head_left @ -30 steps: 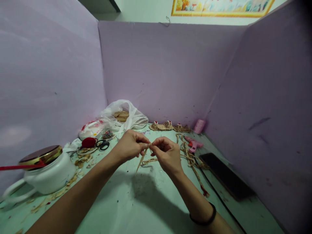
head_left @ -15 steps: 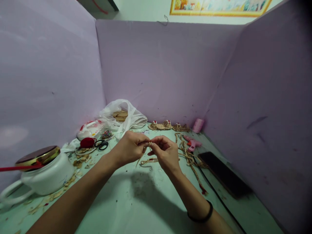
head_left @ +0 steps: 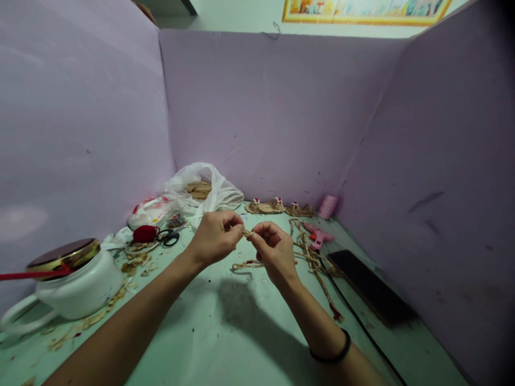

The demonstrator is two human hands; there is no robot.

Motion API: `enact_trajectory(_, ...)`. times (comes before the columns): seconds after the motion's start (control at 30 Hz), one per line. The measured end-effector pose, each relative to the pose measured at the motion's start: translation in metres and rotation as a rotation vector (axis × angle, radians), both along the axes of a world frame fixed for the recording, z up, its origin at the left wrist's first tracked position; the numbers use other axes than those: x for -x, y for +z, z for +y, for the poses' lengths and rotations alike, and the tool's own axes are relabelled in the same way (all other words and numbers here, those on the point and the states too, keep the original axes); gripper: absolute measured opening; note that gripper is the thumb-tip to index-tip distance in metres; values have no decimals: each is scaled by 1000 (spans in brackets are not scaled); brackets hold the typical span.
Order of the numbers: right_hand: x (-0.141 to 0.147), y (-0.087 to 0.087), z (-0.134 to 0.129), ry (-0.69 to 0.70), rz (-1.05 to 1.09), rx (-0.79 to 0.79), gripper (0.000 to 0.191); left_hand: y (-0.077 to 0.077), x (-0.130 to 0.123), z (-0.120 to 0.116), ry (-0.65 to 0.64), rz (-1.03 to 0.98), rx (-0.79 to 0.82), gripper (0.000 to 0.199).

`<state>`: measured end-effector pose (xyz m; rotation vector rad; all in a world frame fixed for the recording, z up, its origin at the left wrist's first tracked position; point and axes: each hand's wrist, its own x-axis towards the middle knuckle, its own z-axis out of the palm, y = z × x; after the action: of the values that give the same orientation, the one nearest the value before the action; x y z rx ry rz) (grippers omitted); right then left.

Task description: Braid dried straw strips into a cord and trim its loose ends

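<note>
Between my hands, above the table, is a short bit of tan braided straw cord [head_left: 247,234]. My left hand [head_left: 215,236] pinches one end of it between thumb and forefinger. From the other side, my right hand [head_left: 273,249] pinches it with thumb and fingertips. Most of the piece is covered by my fingers. Below and behind my hands a looped braided cord [head_left: 243,265] lies on the table, partly hidden by my right hand. More braided cords [head_left: 311,257] lie in a tangle to the right, one with a red-tied end.
At left stand a white lidded mug [head_left: 80,287], scissors [head_left: 171,237] and red yarn [head_left: 145,234]. A plastic bag [head_left: 209,190] and small woven straw slippers [head_left: 265,207] sit at the back. A pink glue gun [head_left: 318,236], pink thread spool [head_left: 328,206] and black phone [head_left: 370,287] are at right.
My fingertips have drawn slightly apart, so more of the braided straw shows between them. The loose strand that hung below my left hand is no longer visible.
</note>
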<state>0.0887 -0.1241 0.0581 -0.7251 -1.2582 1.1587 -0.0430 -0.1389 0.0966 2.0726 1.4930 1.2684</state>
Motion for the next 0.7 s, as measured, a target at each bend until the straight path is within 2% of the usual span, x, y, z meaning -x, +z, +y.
enact_trajectory(0.1,-1,0,0,-21,-39,-20,14,-1,-1,0,29,16,-29,11)
enact_trajectory(0.4,0,2,0,-43,-37,12,15,-4,2,3,231,58,-180,11)
enact_trajectory(0.57,0,5,-2,-32,-86,10,23,-3,1,2,259,94,-216,11)
enact_trajectory(0.7,0,8,-5,-37,-144,-27,18,-2,0,0,276,157,-236,10)
